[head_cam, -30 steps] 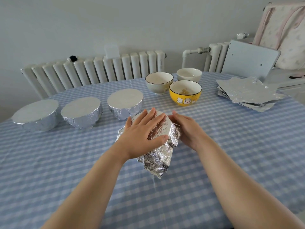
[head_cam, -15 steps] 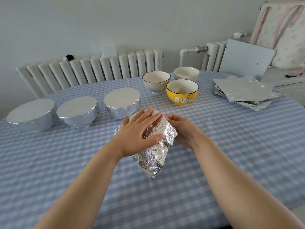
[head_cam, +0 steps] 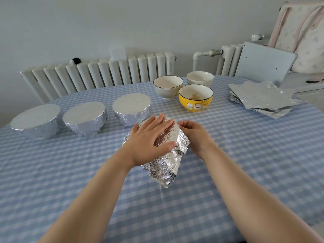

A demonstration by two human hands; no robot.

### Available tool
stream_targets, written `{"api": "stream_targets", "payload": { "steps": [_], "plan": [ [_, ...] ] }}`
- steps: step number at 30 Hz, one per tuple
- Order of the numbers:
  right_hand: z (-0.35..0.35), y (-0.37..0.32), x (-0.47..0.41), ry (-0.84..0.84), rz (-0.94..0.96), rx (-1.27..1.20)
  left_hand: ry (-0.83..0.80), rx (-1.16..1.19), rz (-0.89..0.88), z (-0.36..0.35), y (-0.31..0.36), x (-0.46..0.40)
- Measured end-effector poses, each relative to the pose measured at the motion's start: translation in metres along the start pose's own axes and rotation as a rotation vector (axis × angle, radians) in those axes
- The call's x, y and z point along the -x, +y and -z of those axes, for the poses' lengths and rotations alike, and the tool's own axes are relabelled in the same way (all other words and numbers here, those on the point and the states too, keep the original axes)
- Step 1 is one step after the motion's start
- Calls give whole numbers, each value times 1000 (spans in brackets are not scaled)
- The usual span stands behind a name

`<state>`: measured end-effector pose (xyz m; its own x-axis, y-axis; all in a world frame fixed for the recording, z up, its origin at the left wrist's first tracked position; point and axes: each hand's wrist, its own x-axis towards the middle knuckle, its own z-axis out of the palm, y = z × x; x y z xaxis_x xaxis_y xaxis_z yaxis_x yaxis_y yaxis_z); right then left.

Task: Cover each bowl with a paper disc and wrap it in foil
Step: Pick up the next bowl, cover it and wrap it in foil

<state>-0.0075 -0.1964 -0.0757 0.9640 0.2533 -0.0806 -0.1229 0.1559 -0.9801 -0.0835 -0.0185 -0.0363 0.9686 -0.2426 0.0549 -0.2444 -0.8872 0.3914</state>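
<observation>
A bowl half wrapped in crumpled foil [head_cam: 166, 160] sits at the middle of the table. My left hand [head_cam: 150, 139] lies flat on its top, fingers straight, pressing the foil down. My right hand [head_cam: 196, 135] curls round the bowl's right side and pinches the foil at the rim. A loose foil corner trails toward me. Three foil-wrapped bowls stand in a row at the left [head_cam: 36, 122], [head_cam: 85, 120], [head_cam: 131, 111]. Three bare bowls stand behind: a yellow one [head_cam: 195, 100], a grey one [head_cam: 168, 86] and a white one [head_cam: 199, 79].
A stack of foil sheets [head_cam: 263, 99] lies at the table's right edge. The table carries a blue checked cloth [head_cam: 245, 163]. A white radiator [head_cam: 98, 74] runs along the wall behind, and a grey panel and chair [head_cam: 266, 62] stand at the back right.
My right hand's fingers have shifted up along the bowl's right rim, folding foil there. My left hand stays pressed on top. The view has drifted slightly.
</observation>
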Motion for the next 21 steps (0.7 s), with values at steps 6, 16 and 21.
{"api": "stream_targets", "payload": {
  "steps": [6, 16, 21],
  "plan": [
    [1, -8, 8, 98, 101, 138, 35, 79, 27, -2, -4, 4],
    [-5, -12, 30, 32, 200, 239, 41, 152, 61, 0, -7, 3],
    [-5, -8, 28, 59, 167, 161, 39, 130, 58, -1, -5, 3]
  ]
}}
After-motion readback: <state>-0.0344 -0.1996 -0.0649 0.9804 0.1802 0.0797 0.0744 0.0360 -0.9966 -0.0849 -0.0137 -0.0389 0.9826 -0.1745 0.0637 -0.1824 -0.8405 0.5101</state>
